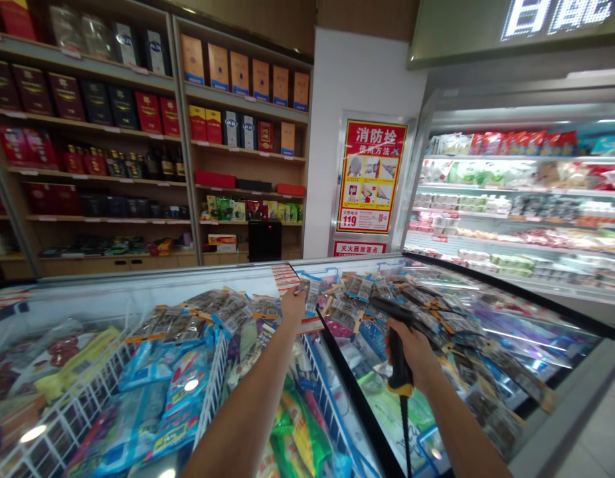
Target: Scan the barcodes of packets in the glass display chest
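Your right hand point(413, 348) is wrapped around the grip of a black-and-yellow handheld scanner point(400, 358), over the right part of a chest freezer point(566, 406). The scanner's head points to the left, toward the middle of the freezer, and its cord point(406, 435) hangs straight down from the base of the grip. Your left hand point(293, 304) reaches out to the far side, its fingertips at a small dark packet point(303, 287) just beside a red-and-white striped label point(284, 277); you cannot tell from here whether they grip it.

Brown packets point(347, 307) with orange edges spread along the back and thickly across the right side, around and beyond the scanner. Nearer you, left of your left forearm, blue bags point(188, 378) lie beside a white wire divider point(214, 382). Right of that forearm is a green-and-yellow bag point(300, 425). A black bar point(357, 392) runs between your two arms. Behind the freezer, a red-and-yellow poster point(372, 178) hangs on the wall.
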A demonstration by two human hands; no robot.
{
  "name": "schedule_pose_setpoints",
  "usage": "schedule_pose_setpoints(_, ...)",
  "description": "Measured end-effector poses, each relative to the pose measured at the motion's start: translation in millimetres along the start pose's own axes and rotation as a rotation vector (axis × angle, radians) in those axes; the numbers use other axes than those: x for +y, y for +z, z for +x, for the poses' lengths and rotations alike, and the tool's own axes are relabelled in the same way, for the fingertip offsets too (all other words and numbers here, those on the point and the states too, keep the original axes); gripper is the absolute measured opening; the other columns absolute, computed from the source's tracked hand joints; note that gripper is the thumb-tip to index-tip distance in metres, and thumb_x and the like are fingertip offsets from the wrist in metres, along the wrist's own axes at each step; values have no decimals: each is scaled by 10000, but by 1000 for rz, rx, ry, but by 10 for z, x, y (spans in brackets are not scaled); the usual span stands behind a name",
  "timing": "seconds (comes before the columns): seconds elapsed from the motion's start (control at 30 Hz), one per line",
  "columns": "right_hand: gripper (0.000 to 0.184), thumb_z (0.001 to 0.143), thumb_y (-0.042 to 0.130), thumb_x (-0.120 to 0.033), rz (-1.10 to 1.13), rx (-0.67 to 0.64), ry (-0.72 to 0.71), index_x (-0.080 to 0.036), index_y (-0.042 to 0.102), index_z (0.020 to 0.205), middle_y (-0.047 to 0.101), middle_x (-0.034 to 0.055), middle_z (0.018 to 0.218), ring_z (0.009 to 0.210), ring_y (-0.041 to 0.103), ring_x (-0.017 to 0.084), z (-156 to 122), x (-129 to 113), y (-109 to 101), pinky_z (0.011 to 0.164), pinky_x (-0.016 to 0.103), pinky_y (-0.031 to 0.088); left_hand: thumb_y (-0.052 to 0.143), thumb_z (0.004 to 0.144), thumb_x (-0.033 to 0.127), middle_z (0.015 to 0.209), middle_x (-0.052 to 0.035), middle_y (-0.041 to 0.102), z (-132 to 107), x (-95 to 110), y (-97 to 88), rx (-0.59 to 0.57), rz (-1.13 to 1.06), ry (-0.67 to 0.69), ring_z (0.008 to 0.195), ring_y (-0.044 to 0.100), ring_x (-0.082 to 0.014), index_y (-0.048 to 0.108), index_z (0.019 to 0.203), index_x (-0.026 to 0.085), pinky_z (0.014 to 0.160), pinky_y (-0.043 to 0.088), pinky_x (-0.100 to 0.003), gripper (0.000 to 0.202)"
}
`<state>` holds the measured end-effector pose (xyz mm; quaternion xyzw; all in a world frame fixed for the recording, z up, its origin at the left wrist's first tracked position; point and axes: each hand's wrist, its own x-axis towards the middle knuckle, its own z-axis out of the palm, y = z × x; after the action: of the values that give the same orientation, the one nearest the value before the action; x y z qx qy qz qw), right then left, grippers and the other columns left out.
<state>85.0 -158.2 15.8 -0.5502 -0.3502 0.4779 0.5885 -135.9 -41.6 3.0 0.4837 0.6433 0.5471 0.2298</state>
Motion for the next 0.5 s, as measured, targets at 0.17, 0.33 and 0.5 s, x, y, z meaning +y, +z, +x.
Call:
schedule_pose_setpoints(0.17,243,696,635,-357,-23,51,-60,-190,507,576,533,-26,410,340,466,108,93,-66,-1,311,216,381,431,815,263,1037,-103,673,47,-39,-479,76,362,17,969,614,-248,529,1219,202,754,441,-314,420)
schedule_pose_setpoints(0.33,252,715,610,-325,-45,78,-66,-190,483,544,514,-26,375,304,446,105,78,-106,79,288,211,352,411,829,275,1103,-116,649,71,-52,-833,61,553,31,1022,588,-278,417,1320,210,763,446,-353,495)
schedule_pose_setpoints(0.5,244,714,606,-316,-66,95,-72,-194,484,541,506,-28,353,282,431,104,40,-135,120,277,209,339,389,835,229,1154,-137,603,72,-143,-937,99,714,130,1057,555,-278,456,1279,189,764,451,-359,451)
